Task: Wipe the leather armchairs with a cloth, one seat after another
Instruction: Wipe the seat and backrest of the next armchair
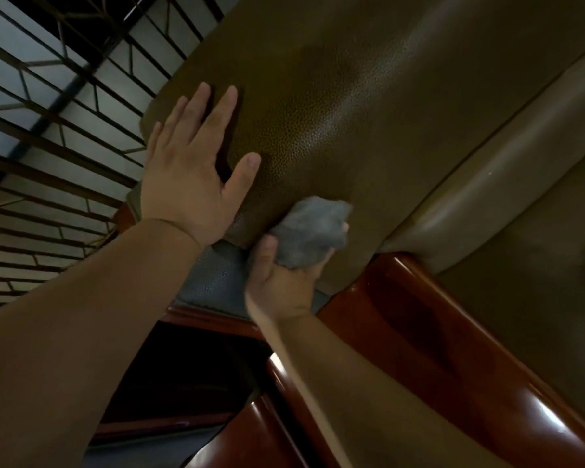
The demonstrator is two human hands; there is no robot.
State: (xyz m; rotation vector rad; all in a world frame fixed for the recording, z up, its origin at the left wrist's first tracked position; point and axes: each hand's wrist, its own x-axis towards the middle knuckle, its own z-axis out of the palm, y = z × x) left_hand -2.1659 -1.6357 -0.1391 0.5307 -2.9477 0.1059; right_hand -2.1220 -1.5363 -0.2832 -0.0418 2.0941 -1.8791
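Dim room, daylight seeping through window grille (58, 106) at left. Soft sheen on leather cushion (352, 106), hard glare streaks on wooden frame (419, 298). Right hand (281, 282) motion-blurred. Wide-angle tilt, edges bent.

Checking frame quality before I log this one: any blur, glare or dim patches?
Head view: right hand and grey cloth smeared by motion; left hand sharp; glare streaks on the wooden armrest; leather cushion dim with a soft sheen.

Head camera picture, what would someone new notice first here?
Probably the crumpled grey cloth at centre, gripped by the right hand against the olive-brown leather cushion. Left of it, the left hand lies flat on the same cushion. A glossy reddish wooden armrest runs toward the lower right.
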